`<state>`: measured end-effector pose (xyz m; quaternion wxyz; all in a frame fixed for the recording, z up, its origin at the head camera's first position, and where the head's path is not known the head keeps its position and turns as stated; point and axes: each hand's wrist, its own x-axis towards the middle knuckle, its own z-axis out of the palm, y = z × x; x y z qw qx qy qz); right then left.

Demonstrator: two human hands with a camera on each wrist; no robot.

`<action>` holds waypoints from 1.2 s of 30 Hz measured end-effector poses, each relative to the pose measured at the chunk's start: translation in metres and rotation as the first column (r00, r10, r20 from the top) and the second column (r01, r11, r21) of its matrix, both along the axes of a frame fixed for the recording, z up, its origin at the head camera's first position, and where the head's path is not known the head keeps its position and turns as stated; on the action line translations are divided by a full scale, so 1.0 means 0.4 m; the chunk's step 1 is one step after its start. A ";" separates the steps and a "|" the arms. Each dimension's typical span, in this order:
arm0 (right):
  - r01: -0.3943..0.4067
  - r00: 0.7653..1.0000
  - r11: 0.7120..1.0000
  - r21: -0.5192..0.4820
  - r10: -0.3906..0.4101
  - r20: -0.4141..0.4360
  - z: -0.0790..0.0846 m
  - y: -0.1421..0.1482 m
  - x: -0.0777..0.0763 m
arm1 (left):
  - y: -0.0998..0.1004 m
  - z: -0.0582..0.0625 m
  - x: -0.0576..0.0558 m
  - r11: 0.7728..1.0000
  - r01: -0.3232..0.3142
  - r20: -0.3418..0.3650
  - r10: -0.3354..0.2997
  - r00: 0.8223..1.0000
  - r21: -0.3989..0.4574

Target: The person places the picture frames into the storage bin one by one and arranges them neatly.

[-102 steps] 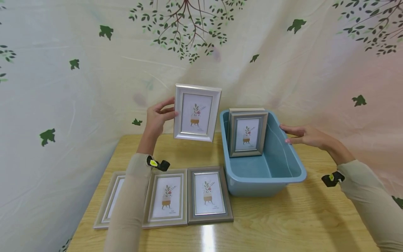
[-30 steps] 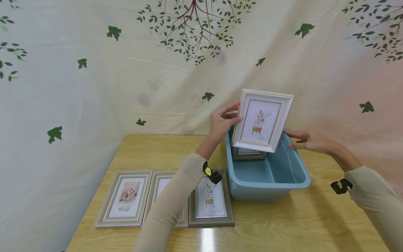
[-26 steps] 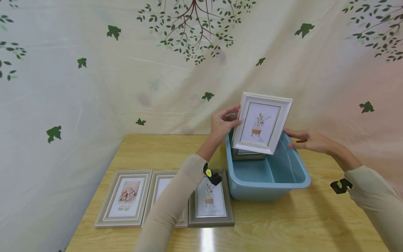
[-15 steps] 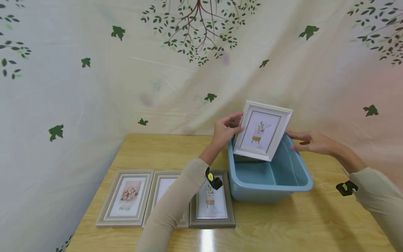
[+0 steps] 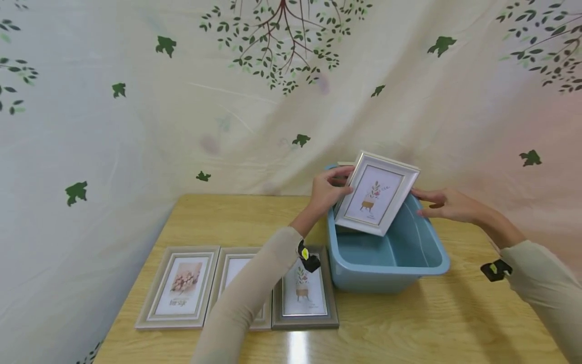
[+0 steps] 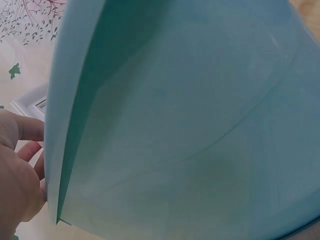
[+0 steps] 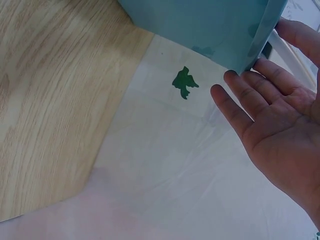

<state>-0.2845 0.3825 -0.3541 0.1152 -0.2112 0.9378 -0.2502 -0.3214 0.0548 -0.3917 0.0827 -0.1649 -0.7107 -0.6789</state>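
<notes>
My left hand grips the left edge of a white picture frame with a potted-plant print, thumb in front. Tilted clockwise, the frame has its lower part inside a blue plastic bin. Behind it, the frames standing in the bin are mostly hidden; a pale top edge shows. In the left wrist view the bin wall covers most of the picture, with a corner of the white frame beyond. My right hand touches the bin's right rim, its fingers nearly straight outside and the thumb over the edge.
Three picture frames lie flat in a row left of the bin: a beige one with a flower print, a second beige one partly under my left sleeve, and a grey-brown one. A printed cloth hangs behind the wooden table.
My left hand has carried the white frame from left of the bin to over it, then lowered it partly inside and tilted it clockwise. My right hand stays at the rim.
</notes>
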 end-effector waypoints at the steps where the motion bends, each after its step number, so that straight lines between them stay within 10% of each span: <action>1: -0.003 1.000 1.000 -0.004 0.003 0.000 0.000 0.000 -0.001 | 0.001 0.001 -0.001 1.000 0.000 -0.007 0.000 1.000 -0.009; 36: 0.019 0.999 0.999 -0.032 -0.018 0.028 0.001 -0.004 0.005 | 0.019 0.007 -0.014 0.987 0.045 -0.048 -0.053 0.997 -0.157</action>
